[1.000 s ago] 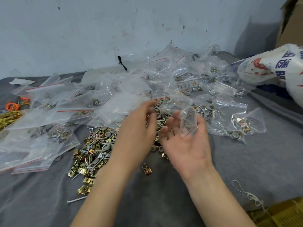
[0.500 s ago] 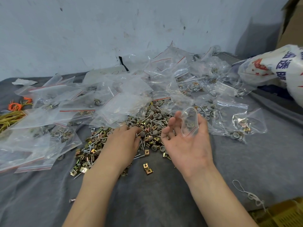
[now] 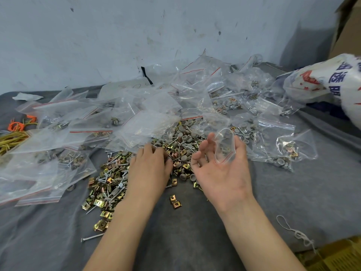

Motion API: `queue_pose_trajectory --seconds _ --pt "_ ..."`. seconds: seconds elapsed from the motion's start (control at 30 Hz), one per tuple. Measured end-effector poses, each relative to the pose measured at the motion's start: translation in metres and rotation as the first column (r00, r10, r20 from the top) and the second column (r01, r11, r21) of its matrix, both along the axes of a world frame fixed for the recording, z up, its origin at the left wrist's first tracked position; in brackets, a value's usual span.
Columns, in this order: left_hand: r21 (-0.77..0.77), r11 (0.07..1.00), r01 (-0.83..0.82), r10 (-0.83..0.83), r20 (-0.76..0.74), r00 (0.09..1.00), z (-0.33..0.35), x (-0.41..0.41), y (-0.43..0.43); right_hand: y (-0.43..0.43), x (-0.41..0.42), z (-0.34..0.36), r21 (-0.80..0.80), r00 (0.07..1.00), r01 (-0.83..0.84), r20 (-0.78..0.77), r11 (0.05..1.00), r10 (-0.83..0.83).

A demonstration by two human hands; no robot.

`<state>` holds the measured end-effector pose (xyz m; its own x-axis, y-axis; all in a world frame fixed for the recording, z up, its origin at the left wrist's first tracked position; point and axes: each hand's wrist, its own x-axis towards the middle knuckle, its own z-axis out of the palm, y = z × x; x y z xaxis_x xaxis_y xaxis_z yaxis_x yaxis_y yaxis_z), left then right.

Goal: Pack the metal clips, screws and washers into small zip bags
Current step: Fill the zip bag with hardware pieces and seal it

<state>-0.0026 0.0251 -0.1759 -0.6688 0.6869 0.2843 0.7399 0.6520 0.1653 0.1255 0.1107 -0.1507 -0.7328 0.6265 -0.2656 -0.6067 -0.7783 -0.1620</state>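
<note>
A loose pile of brass-coloured metal clips, screws and grey washers (image 3: 109, 180) lies on the grey cloth (image 3: 185, 231) in the middle. My left hand (image 3: 150, 169) rests palm down on the pile, its fingertips hidden among the parts. My right hand (image 3: 222, 169) is palm up, thumb and fingers holding a small clear zip bag (image 3: 224, 145) with its mouth spread wide. Two stray clips (image 3: 175, 201) lie between my forearms, and a single screw (image 3: 91, 237) lies near my left forearm.
Many clear zip bags (image 3: 148, 122), some filled, are heaped behind the pile and to the left. Filled bags (image 3: 283, 145) lie to the right. A white printed sack (image 3: 328, 83) sits far right, coloured wire ties (image 3: 13, 132) far left, a white string (image 3: 293, 231) bottom right.
My left hand came down from beside the bag onto the pile and now lies flat on the parts. The right hand with the bag has stayed in place.
</note>
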Motion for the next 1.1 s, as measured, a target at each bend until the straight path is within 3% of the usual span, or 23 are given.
queue_pose_trajectory --seconds 0.1,0.17,0.27,0.37,0.47,0.67,0.8,1.1 --pt "0.058 0.998 -0.002 0.002 -0.007 1.0 0.005 0.001 0.0 0.0 0.001 0.0 0.0 1.0 0.004 0.001 1.0 -0.004" --pt "0.248 0.969 0.005 -0.034 0.116 0.993 0.014 0.004 0.0 0.0 0.002 0.001 0.003 1.0 0.006 0.007 1.0 -0.006" --pt "0.534 0.845 -0.019 -0.176 0.311 0.934 0.036 0.015 0.003 0.0 0.002 0.002 0.005 1.0 0.009 0.009 1.0 -0.009" --pt "0.662 0.747 0.061 -0.345 0.306 0.887 0.055 0.035 0.007 -0.001 0.001 0.003 0.012 1.0 0.007 0.008 1.0 -0.007" --pt "0.644 0.744 0.178 -0.481 0.331 0.812 0.059 0.052 0.013 -0.001 0.001 0.002 0.005 1.0 -0.013 -0.01 1.0 0.013" --pt "0.416 0.809 0.416 -0.526 0.192 0.829 0.048 0.07 0.026 -0.004 0.005 0.004 0.062 0.991 -0.125 0.064 0.99 0.121" --pt "0.444 0.789 0.424 -0.537 0.163 0.828 0.048 0.074 0.028 -0.002 0.007 0.005 0.077 0.99 -0.107 0.1 0.991 0.099" --pt "0.536 0.766 0.354 -0.51 0.17 0.843 0.052 0.06 0.019 -0.002 0.004 0.007 0.034 0.996 -0.092 0.013 0.995 0.092"
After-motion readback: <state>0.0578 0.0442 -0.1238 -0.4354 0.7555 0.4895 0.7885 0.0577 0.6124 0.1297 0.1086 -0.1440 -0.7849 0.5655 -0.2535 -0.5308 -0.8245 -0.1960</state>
